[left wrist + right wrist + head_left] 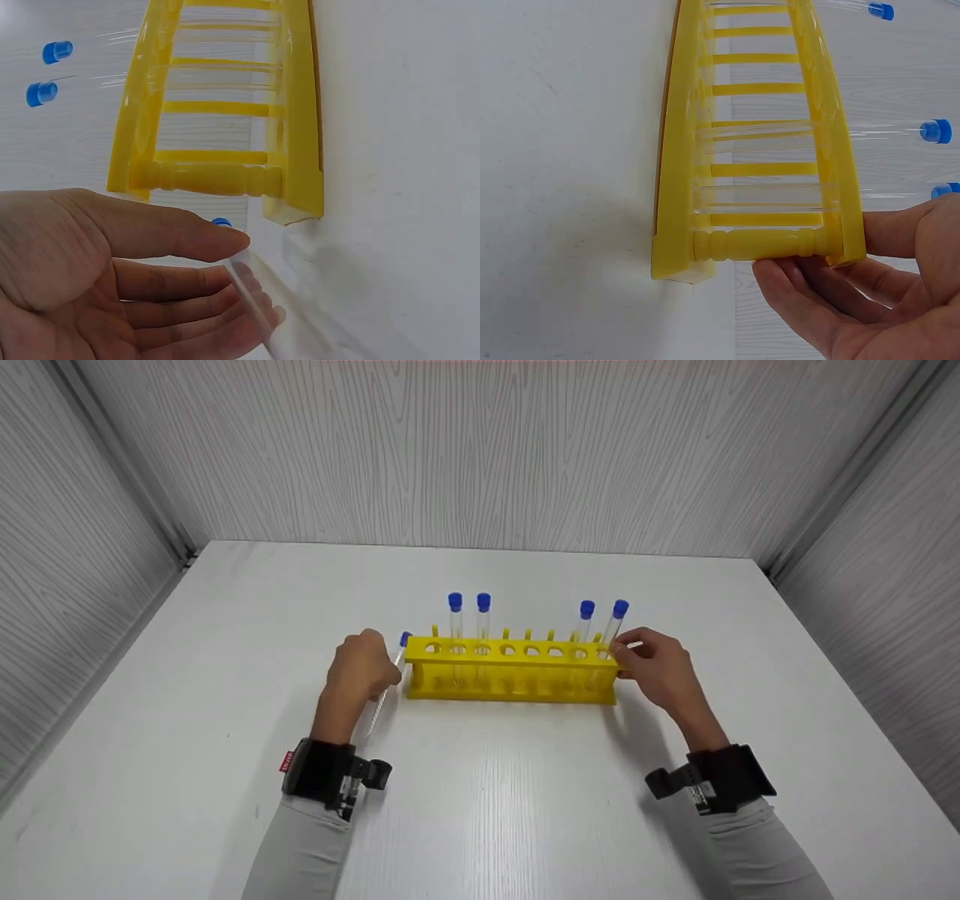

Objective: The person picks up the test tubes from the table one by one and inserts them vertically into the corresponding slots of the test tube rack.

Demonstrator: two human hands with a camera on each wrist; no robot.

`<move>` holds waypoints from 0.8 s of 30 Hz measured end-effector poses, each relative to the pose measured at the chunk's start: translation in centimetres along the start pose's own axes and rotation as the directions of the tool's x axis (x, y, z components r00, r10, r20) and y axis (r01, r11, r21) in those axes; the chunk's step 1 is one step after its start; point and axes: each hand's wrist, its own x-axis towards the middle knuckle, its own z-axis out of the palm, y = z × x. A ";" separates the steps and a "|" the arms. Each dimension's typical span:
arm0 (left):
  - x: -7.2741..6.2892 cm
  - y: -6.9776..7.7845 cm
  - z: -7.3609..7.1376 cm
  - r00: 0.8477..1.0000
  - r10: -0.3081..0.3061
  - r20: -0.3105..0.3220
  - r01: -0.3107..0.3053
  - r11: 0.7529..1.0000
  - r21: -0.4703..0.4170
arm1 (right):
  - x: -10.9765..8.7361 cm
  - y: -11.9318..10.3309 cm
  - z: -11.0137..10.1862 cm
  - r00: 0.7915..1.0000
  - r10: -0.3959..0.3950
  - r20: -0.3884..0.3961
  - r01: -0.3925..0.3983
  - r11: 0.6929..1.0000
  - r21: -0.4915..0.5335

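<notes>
A yellow test tube rack [517, 701] stands on the white table. Two clear test tubes with blue caps, such as this test tube [484, 622], stand toward its left end. Another pair, including a leaning test tube [613, 621], is at the right end. Just left of the rack, my left hand [361, 667] pinches a test tube [251, 296] between thumb and fingers. That tube is tilted, its blue cap up beside the rack's end. My right hand [660, 667] grips the right end of the rack's top plate, with fingers [791, 300] below the plate by the end post.
The white table [480, 795] spreads around the rack on all sides. A wood-grained back wall [480, 450] rises behind it, with side walls at left and right. Both wrists wear black camera bands.
</notes>
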 end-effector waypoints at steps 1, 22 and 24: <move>-0.1 0.0 -0.1 1.000 0.000 -0.002 0.000 1.000 -0.002 | 0.0 0.0 0.0 1.000 0.003 0.002 -0.003 1.000 0.000; -1.9 1.2 -1.9 0.989 0.077 -0.127 -0.085 0.995 -0.058 | 0.1 0.0 0.1 1.000 0.011 -0.006 -0.011 1.000 -0.013; -2.1 1.4 -1.9 0.984 0.094 -0.149 -0.104 0.993 -0.064 | 0.1 0.0 0.2 1.000 0.013 -0.009 -0.013 1.000 -0.017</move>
